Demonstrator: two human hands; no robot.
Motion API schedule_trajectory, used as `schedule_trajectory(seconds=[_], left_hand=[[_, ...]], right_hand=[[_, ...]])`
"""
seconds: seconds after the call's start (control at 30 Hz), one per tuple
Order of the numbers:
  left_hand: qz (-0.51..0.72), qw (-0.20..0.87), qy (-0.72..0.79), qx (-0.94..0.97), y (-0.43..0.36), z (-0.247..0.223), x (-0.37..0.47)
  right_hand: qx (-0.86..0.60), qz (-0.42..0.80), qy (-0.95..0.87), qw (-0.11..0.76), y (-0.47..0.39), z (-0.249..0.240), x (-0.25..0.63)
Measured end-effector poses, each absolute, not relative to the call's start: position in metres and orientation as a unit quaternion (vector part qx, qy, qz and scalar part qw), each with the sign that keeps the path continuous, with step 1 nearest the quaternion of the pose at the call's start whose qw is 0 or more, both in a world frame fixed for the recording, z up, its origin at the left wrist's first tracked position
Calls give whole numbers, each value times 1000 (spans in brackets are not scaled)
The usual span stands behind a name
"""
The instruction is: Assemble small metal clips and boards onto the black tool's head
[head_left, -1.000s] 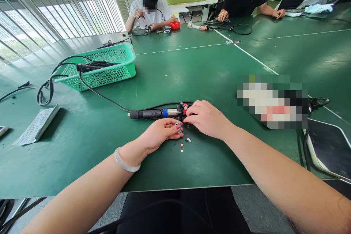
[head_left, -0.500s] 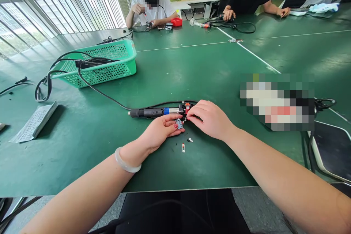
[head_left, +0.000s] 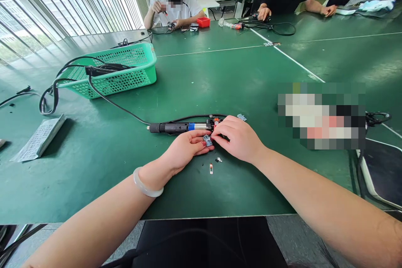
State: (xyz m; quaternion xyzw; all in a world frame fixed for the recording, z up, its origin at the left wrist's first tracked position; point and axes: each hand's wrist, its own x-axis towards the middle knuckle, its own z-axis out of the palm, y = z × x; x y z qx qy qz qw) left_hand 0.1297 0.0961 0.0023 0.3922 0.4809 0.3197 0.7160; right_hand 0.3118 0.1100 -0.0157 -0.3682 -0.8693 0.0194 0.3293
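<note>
My left hand (head_left: 191, 142) holds a small grey-blue part with cut-outs (head_left: 207, 140), pinched between thumb and fingers. My right hand (head_left: 237, 138) is closed at that part's right edge, thumb and forefinger together; what they pinch is too small and covered to make out. Just beyond both hands lies a black rod-shaped tool (head_left: 169, 128) with a blue band, a silver section and a cord. Its red-tipped right end is partly behind my right hand. Nearer me on the table are a tiny white-and-orange piece (head_left: 211, 169) and some black and white bits (head_left: 219, 160).
A green mesh basket (head_left: 125, 83) with black cables stands at the left. A wrapped packet (head_left: 39, 140) lies nearer. Another small grey-blue piece (head_left: 241, 117) is beyond my right hand. At the right are a blurred-out object (head_left: 323, 117) and a dark tray-like thing (head_left: 385, 171). Two people sit across.
My right fingertips have come in closer against the grey-blue part, and the small white bit they pinched is now covered. The view has shifted slightly, uncovering the piece beyond my right hand.
</note>
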Motion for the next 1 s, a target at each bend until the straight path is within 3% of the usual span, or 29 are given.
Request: schedule_trajectory(seconds=[0.47,0.6,0.8,1.0], left_hand=[[327,712,478,397,96,0,130],[329,711,479,397,96,0,130],[329,700,492,400,94,0,132],[318,679,503,430,93,0,133]], right_hand=[[-384,37,-861,331,109,-16,311],[-446,65,-829,330,102,-10,313],[-614,302,-697,212,90,-1,311],[-607,546,-518,256,94,-1,304]])
